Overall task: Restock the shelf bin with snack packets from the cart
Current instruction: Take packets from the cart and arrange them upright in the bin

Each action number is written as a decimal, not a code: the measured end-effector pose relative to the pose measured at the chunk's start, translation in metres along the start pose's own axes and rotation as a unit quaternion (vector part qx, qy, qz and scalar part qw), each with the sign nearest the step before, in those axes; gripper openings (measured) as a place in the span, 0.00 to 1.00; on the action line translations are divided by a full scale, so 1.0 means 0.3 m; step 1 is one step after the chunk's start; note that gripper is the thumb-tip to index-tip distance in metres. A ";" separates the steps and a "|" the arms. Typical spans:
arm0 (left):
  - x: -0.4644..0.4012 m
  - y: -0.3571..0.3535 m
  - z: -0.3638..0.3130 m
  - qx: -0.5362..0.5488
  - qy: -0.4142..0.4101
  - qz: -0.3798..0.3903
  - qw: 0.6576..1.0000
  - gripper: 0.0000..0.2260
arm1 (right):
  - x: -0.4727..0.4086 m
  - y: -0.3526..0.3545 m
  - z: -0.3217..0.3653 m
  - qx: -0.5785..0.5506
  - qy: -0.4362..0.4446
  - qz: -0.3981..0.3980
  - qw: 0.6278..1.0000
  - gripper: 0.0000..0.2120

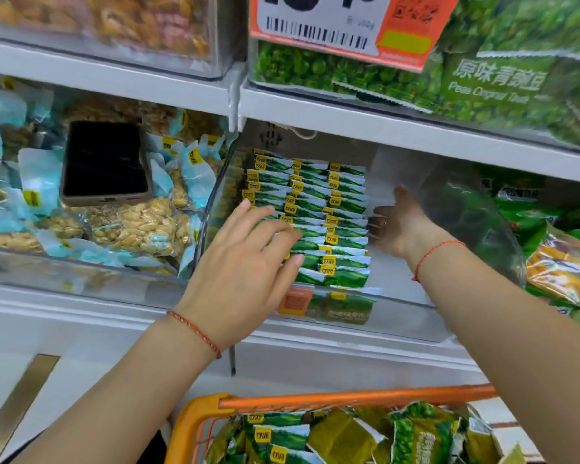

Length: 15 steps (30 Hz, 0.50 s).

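Observation:
Green and white snack packets (329,226) stand in neat rows inside a clear shelf bin (399,313) at the middle of the shelf. My left hand (248,262) lies with straight fingers on the left side of the rows, touching the packets. Inside the bin, my right hand (399,222) presses its fingers against the right side of the rows. Neither hand holds a packet. Below, an orange cart (315,401) holds several loose green snack packets (349,437).
A dark phone (106,162) lies on peanut packets (141,226) in the bin to the left. Green pea bags (503,78) and an orange price tag (342,25) fill the shelf above. More green and yellow bags (563,256) sit at the right.

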<state>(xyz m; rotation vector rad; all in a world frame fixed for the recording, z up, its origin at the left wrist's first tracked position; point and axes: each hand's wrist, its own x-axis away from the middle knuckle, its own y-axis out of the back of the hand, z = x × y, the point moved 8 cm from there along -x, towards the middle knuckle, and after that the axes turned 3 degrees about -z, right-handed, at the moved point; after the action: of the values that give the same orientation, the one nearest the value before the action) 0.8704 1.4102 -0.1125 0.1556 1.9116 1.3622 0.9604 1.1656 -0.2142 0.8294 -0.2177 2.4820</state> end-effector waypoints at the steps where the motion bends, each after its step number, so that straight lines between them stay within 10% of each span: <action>1: -0.001 -0.010 0.004 -0.009 0.004 0.009 1.000 0.19 | -0.010 -0.010 0.014 -0.009 0.008 0.008 1.000 0.34; 15: -0.009 -0.064 0.027 -0.026 0.031 0.041 0.998 0.23 | 0.007 -0.138 0.026 -0.011 0.017 0.119 0.993 0.38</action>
<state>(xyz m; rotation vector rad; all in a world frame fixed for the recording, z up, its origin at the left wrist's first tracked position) 0.8836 1.4070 -0.1285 0.1697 1.9386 1.4857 0.9845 1.1997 -0.2071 0.7899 -0.3493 2.7070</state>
